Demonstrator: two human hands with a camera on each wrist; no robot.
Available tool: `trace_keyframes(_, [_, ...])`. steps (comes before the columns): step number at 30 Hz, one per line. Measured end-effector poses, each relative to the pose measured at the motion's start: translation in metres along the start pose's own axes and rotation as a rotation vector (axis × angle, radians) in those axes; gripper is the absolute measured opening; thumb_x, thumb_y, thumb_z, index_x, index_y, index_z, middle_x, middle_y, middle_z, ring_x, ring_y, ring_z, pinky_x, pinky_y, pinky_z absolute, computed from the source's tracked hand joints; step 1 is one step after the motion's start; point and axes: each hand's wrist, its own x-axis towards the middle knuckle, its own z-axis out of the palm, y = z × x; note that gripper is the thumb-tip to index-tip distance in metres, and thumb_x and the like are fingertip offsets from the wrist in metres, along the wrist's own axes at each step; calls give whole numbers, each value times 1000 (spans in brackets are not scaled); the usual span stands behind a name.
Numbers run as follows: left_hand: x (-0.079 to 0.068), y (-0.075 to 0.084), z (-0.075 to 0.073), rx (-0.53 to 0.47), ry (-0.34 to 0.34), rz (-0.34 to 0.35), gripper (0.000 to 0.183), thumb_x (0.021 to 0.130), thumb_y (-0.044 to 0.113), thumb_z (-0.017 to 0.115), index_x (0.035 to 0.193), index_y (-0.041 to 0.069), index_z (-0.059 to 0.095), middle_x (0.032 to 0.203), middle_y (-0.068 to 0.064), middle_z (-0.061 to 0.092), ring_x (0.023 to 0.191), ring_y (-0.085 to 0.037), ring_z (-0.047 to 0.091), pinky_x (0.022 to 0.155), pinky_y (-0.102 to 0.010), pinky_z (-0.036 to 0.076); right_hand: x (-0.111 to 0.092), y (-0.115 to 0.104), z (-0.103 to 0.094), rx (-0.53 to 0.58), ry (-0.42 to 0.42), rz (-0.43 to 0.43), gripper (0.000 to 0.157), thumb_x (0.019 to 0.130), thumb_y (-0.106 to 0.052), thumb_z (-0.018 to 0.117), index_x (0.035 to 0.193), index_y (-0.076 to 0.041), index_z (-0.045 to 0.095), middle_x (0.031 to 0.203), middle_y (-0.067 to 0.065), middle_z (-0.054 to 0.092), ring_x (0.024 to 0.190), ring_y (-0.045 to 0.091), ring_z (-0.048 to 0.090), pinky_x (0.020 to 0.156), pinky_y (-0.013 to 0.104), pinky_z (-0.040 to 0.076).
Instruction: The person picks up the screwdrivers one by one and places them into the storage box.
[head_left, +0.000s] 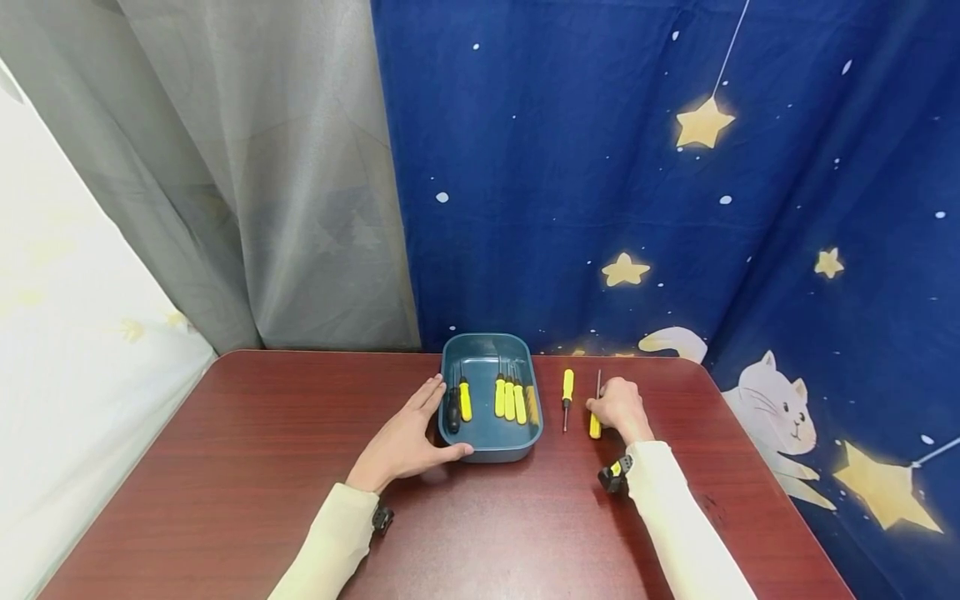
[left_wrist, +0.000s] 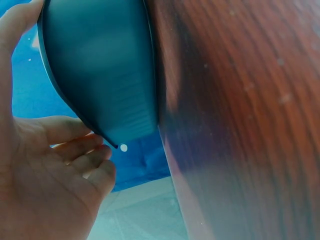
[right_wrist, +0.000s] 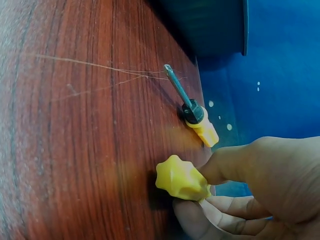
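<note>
My left hand (head_left: 401, 443) rests on the near left corner of a dark teal plastic bin (head_left: 501, 456), its thumb along the front rim and its straight fingers at the left side. Inside lie a black-handled screwdriver (head_left: 453, 414), a yellow one (head_left: 466, 403) beside it, and three more yellow screwdrivers (head_left: 510, 402) toward the right. To the bin's right, my right hand (head_left: 622, 407) pinches the yellow handle of a screwdriver (right_wrist: 181, 177) between thumb and fingers, low over the table; its shaft points away from me. Between that hand and the bin lies another yellow screwdriver (head_left: 567, 386), tip toward me.
The reddish wooden table (head_left: 285, 467) ends just behind the bin. Grey curtain (head_left: 315, 208) and blue star-patterned curtain (head_left: 555, 192) hang behind its far edge. White cloth (head_left: 82, 333) hangs at the left.
</note>
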Motion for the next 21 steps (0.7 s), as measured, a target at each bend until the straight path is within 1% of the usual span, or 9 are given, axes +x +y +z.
trace_keyframes(5, [-1, 0, 2, 0, 0, 2, 124, 72, 86, 68, 163, 12, 27, 172, -2, 20, 158, -21, 26, 121, -49, 38, -1, 3, 0, 43, -13, 0, 40, 89, -21, 72, 53, -13, 57, 48, -3, 50, 53, 18, 56, 52, 27, 41])
trace_keyframes(8, [-2, 0, 3, -3, 0, 1, 124, 72, 85, 68, 163, 12, 27, 172, -2, 20, 158, -21, 26, 121, -49, 38, -2, 6, 0, 83, -25, -3, 35, 90, -19, 71, 58, -11, 61, 50, -3, 54, 52, 16, 58, 52, 26, 43])
trace_keyframes(11, [-2, 0, 3, -4, -3, -3, 125, 71, 86, 68, 163, 13, 26, 173, -1, 20, 158, -21, 26, 121, -49, 39, -3, 8, 1, 128, -39, -3, 24, 91, -16, 70, 70, -6, 69, 57, 1, 62, 53, 13, 62, 54, 25, 49])
trace_keyframes(13, [-3, 0, 4, -5, -8, -6, 125, 71, 86, 68, 164, 13, 26, 173, -1, 20, 158, -21, 26, 121, -49, 39, -4, 9, 2, 161, -39, 0, 16, 92, -15, 70, 85, 0, 73, 68, 7, 68, 55, 12, 65, 57, 25, 54])
trace_keyframes(14, [-2, 0, 4, -4, -9, -8, 125, 71, 86, 68, 164, 14, 26, 173, -1, 19, 158, -21, 26, 121, -49, 39, -4, 10, 2, 173, -37, 3, 17, 92, -15, 71, 92, 2, 74, 75, 10, 71, 56, 12, 66, 58, 26, 56])
trace_keyframes(17, [-2, 0, 4, 0, -11, -16, 125, 71, 87, 67, 164, 14, 25, 173, 0, 18, 158, -21, 26, 120, -49, 40, -3, 10, 2, 212, -31, 8, 29, 93, -16, 71, 111, 6, 71, 95, 19, 73, 59, 12, 68, 61, 29, 60])
trace_keyframes(19, [-1, 0, 3, 2, -9, -16, 125, 71, 87, 67, 164, 14, 25, 173, 0, 17, 158, -21, 27, 120, -49, 40, -1, 9, 2, 238, -31, 12, 33, 93, -16, 72, 117, 7, 68, 100, 21, 72, 60, 13, 69, 62, 30, 61])
trace_keyframes(21, [-1, 0, 3, 8, -9, -17, 125, 71, 87, 66, 164, 15, 24, 173, 1, 17, 158, -21, 26, 121, -49, 39, 1, 8, 2, 261, -35, 12, 34, 93, -17, 72, 117, 6, 67, 99, 20, 73, 60, 13, 70, 61, 29, 60])
